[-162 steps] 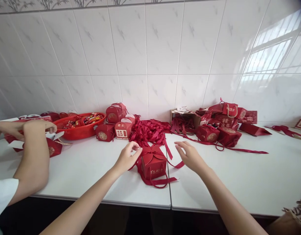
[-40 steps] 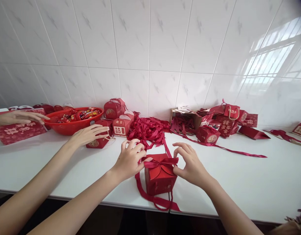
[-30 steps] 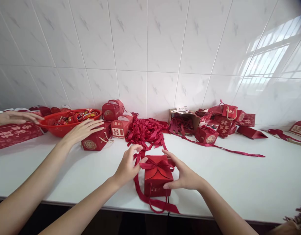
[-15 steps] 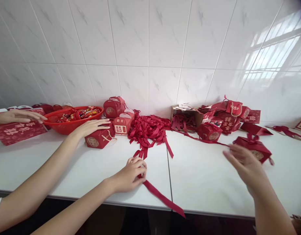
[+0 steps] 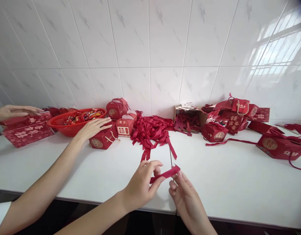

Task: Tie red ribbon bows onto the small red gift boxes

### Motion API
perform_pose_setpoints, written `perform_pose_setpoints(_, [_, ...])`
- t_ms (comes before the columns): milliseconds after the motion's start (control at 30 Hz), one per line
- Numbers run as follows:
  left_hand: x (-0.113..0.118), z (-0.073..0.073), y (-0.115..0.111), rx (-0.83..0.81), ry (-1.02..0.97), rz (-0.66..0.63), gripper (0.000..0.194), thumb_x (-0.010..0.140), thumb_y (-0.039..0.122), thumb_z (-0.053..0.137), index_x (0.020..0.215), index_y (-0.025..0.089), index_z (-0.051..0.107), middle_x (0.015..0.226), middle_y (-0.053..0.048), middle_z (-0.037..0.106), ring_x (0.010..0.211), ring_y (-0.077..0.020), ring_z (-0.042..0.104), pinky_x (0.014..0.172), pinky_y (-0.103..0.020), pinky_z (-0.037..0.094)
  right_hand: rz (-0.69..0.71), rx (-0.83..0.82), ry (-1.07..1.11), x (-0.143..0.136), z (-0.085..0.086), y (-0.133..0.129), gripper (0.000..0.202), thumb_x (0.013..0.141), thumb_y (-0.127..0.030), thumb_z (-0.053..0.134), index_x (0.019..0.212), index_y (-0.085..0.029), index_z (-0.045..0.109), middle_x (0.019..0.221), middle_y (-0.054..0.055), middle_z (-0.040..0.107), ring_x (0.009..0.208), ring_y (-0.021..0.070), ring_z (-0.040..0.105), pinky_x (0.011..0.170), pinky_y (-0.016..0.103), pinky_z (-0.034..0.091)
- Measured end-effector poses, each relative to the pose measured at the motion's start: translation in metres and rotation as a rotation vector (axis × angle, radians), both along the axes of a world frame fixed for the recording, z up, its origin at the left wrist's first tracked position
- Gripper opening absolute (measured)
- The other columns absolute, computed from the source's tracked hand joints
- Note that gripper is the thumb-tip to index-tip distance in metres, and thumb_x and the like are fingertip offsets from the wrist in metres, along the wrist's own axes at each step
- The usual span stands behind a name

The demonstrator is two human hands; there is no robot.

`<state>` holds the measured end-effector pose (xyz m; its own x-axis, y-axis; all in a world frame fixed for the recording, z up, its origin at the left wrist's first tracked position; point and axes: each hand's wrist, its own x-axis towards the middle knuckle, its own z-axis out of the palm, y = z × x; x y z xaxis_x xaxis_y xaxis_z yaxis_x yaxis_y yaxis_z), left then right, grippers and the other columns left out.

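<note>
1. Your left hand (image 5: 144, 182) reaches in from the lower left, back of the hand toward you, thumb stretched out to the right and index finger arched above it; thumb and fingers pinch a red ribbon (image 5: 166, 173).
2. Your right hand (image 5: 186, 192) comes up more steeply from below, fingers curled and turned toward the left hand, and grips the ribbon's other visible end near the fingertips.
3. The ribbon is therefore between your two hands, a short flat stretch sloping up from left to right, above the near edge of the white table (image 5: 226, 182). Both grips are narrow, and your hands are close but apart.
4. Just beyond your hands lies a tangled ribbon pile (image 5: 152, 130), with loose tails trailing toward your left hand.
5. Well to the right of your right hand sits a red box (image 5: 279, 146) with a gold emblem and dark cord handles.
6. Farther left than your left hand, a co-worker's hand (image 5: 92, 132) spreads palm down over a small gift box (image 5: 102, 140); an orange basin (image 5: 62, 129) of wrapped packets is behind that forearm.
7. Beyond your right hand, a cardboard carton (image 5: 203, 122) holds more ribbon.
</note>
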<state>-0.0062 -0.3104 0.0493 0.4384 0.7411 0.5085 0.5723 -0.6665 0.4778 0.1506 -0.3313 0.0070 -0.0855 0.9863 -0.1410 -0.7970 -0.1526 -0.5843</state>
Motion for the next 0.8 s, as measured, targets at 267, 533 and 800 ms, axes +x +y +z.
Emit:
perform_pose_setpoints(267, [-0.006, -0.005, 0.009, -0.394, -0.040, 0.008, 0.019, 0.089, 0.026, 0.044, 0.108, 0.025, 0.044, 0.082, 0.003, 0.051, 0.055, -0.0089, 0.044, 0.057, -0.024, 0.042, -0.176, 0.002, 0.049, 0.036, 0.007, 0.008, 0.009, 0.072, -0.024, 0.073, 0.077, -0.021, 0.066, 0.071, -0.004, 0.052, 0.057, 0.0068, 0.045, 0.052, 0.018, 0.046])
perform_pose_setpoints(533, [-0.038, -0.006, 0.034, -0.430, -0.176, 0.126, 0.017, 0.080, 0.029, 0.055, 0.094, 0.022, 0.048, 0.080, 0.000, 0.058, 0.073, -0.0143, 0.058, 0.071, -0.028, 0.046, -0.331, -0.011, -0.021, 0.080, 0.012, -0.003, 0.009, 0.074, -0.024, 0.071, 0.081, -0.022, 0.066, 0.072, -0.003, 0.052, 0.054, 0.0061, 0.041, 0.050, 0.019, 0.045])
perform_pose_setpoints(800, [-0.089, 0.019, 0.117, -0.505, -0.228, 0.449, 0.045, 0.071, 0.046, 0.065, 0.102, 0.017, 0.051, 0.089, -0.005, 0.065, 0.083, -0.0209, 0.063, 0.069, -0.031, 0.048, -0.371, 0.046, -0.295, 0.102, 0.022, -0.038, 0.019, 0.073, -0.039, 0.071, 0.069, -0.022, 0.063, 0.045, -0.006, 0.033, 0.042, 0.0064, 0.033, 0.038, 0.021, 0.030])
